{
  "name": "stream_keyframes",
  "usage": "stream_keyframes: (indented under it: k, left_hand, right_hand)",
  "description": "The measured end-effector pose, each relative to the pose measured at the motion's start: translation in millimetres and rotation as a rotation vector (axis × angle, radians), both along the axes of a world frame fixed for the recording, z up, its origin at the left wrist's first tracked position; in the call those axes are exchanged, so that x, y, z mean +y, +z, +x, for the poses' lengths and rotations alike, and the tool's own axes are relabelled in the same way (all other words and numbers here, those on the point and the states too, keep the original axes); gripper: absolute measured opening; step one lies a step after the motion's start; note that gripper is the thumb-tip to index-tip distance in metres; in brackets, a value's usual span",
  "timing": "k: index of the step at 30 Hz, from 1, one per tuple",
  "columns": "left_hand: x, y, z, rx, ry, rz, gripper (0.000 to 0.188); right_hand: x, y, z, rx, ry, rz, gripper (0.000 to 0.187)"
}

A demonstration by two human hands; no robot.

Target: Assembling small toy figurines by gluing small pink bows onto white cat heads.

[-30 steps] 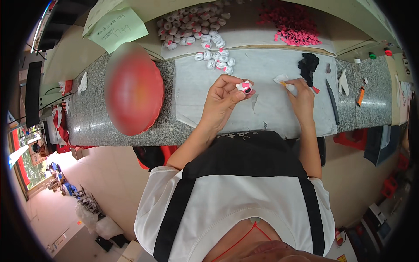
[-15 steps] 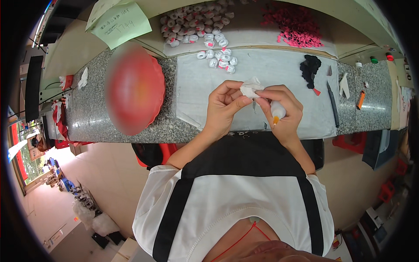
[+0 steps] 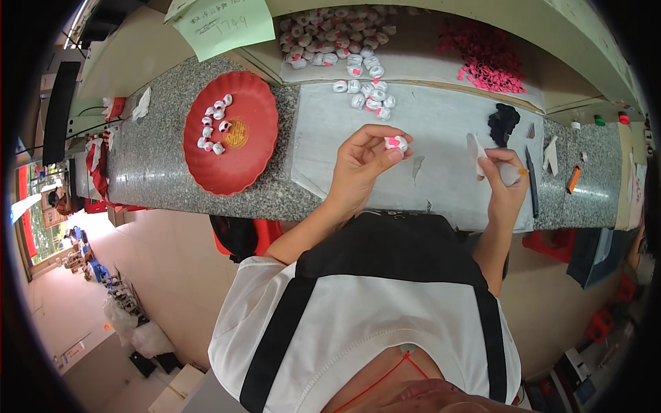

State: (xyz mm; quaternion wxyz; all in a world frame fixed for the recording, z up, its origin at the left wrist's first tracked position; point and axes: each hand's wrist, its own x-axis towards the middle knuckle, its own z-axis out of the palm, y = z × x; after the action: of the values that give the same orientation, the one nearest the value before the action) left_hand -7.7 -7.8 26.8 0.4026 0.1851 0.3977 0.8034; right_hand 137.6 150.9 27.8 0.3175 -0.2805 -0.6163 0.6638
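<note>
My left hand (image 3: 361, 165) pinches a small rounded white piece with pink on it (image 3: 396, 143) between thumb and fingertips, above the white sheet (image 3: 330, 148). To its right, my right hand (image 3: 504, 193) is closed around a small white squeeze bottle with an orange tip (image 3: 508, 173). The same hand also pinches a white wiping cloth (image 3: 475, 150) between thumb and finger. Similar white pieces (image 3: 372, 104) lie loosely grouped on the sheet beyond my left hand. More of them lie on the red scalloped plate (image 3: 241, 168) to the left.
A large heap of white pieces (image 3: 323, 34) and a pink heap of small loops (image 3: 490, 72) fill the shelf behind. On the right are black crumpled material (image 3: 505, 124), a dark slim tool (image 3: 532, 180) and an orange-handled item (image 3: 573, 179). A green note (image 3: 224, 27) hangs at upper left.
My hands have moved apart, the right one going rightward with the bottle and cloth. The cloth has left my left hand, where the white and pink piece now shows.
</note>
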Motion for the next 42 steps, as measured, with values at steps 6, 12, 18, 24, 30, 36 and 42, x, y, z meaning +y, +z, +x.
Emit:
stream_keyframes:
  k: [6,12,18,24,30,36,42]
  left_hand:
    - [-64,-5,-71,0.585,0.712,-0.451,0.019]
    - [-66,-20,-107,1.532,0.751,-0.845,0.024]
    - [0,-45,-101,1.380,0.435,-0.795,0.026]
    - [1,-47,-89,0.924,0.398,-0.788,0.018]
    - [10,-4,-47,0.391,0.206,-0.129,0.018]
    - [20,22,-9,0.084,-0.026,0.066,0.031]
    - [14,20,-3,0.112,-0.016,0.000,0.038]
  right_hand:
    - [23,-19,20,-0.481,-0.072,0.661,0.023]
    - [12,-17,-8,-0.358,0.042,0.577,0.026]
    - [-16,-5,-22,-0.129,0.146,0.416,0.037]
    - [-17,6,-14,0.086,0.249,-0.007,0.030]
    - [-10,14,-14,0.453,0.178,-0.144,0.025]
    - [-22,41,-24,0.596,-0.052,-0.318,0.029]
    - [-37,38,-21,0.424,-0.120,0.591,0.040]
